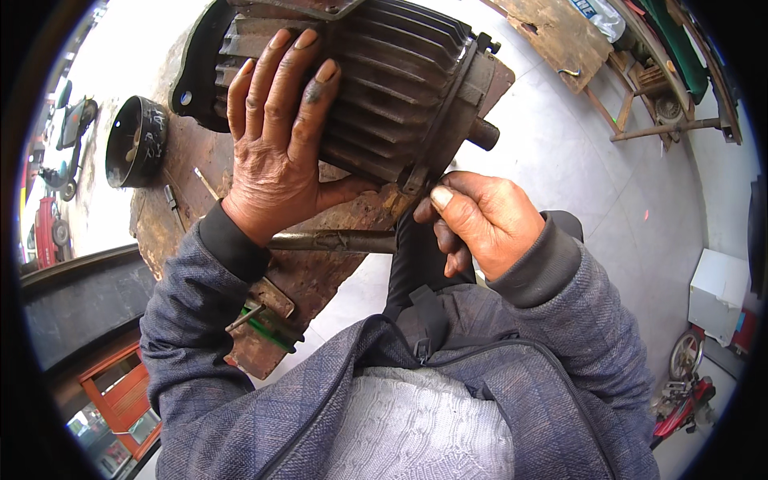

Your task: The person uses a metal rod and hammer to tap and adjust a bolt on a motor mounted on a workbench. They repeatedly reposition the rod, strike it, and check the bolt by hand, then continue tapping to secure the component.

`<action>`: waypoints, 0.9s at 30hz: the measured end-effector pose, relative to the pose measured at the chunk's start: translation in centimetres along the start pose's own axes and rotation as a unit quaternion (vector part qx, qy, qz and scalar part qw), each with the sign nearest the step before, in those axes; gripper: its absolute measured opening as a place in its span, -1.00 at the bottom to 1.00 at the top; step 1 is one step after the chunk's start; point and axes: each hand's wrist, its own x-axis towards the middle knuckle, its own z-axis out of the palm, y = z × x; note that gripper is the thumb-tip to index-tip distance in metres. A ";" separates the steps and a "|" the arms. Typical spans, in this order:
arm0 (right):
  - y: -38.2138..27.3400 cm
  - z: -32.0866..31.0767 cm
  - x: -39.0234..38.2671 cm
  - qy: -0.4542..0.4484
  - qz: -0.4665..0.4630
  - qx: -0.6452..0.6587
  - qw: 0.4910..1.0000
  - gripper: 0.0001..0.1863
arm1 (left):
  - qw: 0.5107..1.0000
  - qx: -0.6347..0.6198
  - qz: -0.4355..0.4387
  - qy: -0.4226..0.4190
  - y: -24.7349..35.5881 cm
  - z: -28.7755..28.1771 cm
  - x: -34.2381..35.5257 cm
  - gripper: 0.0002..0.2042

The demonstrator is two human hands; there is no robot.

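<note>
Finned motor point(376, 96), probably heavy, rigid and greasy, best lifted under both ends, lies on a stained bench point(316, 276), left hand point(276, 164) spread flat against it, right hand point(486, 216) curled thumb-to-forefinger beside its lower corner, any hold hidden; black drum point(150, 144) at left, tiled floor point(580, 176) and wooden table point(552, 40) right.

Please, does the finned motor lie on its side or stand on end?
On its side: the finned motor shows its long ribs upward, and its shaft points sideways, to the right.
</note>
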 end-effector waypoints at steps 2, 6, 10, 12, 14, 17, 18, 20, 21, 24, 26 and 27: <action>0.2 0.5 0.0 -0.008 0.021 0.055 0.998 -0.53 | 1.000 -0.001 0.000 0.011 0.2 0.1 -0.4 0.05; 0.4 1.5 0.1 0.005 0.070 0.245 0.967 -0.53 | 1.000 0.004 -0.003 0.009 0.3 0.1 -0.7 0.04; 0.5 1.6 0.2 0.002 0.097 0.299 0.949 -0.50 | 1.000 0.010 0.010 0.004 0.0 0.0 -0.3 0.06; 0.8 1.5 0.4 -0.015 0.096 0.324 0.941 -0.49 | 0.999 0.033 0.017 -0.001 0.0 0.1 -0.2 0.11; 1.1 1.4 0.5 -0.026 0.099 0.342 0.934 -0.49 | 0.999 0.037 0.017 -0.001 0.0 0.1 -0.2 0.12; 1.7 1.3 0.5 -0.032 0.084 0.331 0.940 -0.47 | 0.999 0.039 0.013 -0.004 0.2 0.1 -0.4 0.13; 1.8 1.3 0.6 -0.020 0.064 0.292 0.954 -0.47 | 0.999 0.040 0.012 -0.004 0.2 0.1 -0.5 0.13; 1.9 1.3 0.6 -0.001 0.020 0.209 0.978 -0.47 | 0.999 0.036 0.011 -0.003 0.2 0.0 -0.6 0.13; 1.9 1.4 0.5 0.020 0.019 0.182 0.983 -0.49 | 0.999 0.034 0.011 -0.005 0.2 0.0 -0.6 0.12; 2.0 1.8 0.3 0.077 -0.001 0.113 0.991 -0.56 | 0.999 0.037 0.018 -0.008 0.1 -0.2 -0.6 0.13; 2.2 2.2 -0.1 0.107 -0.034 0.083 0.990 -0.61 | 1.000 0.024 0.009 -0.004 0.1 -0.2 -0.6 0.10; 2.3 2.2 -0.1 0.116 -0.041 0.082 0.989 -0.62 | 1.000 0.016 0.002 -0.005 0.2 -0.2 -0.6 0.10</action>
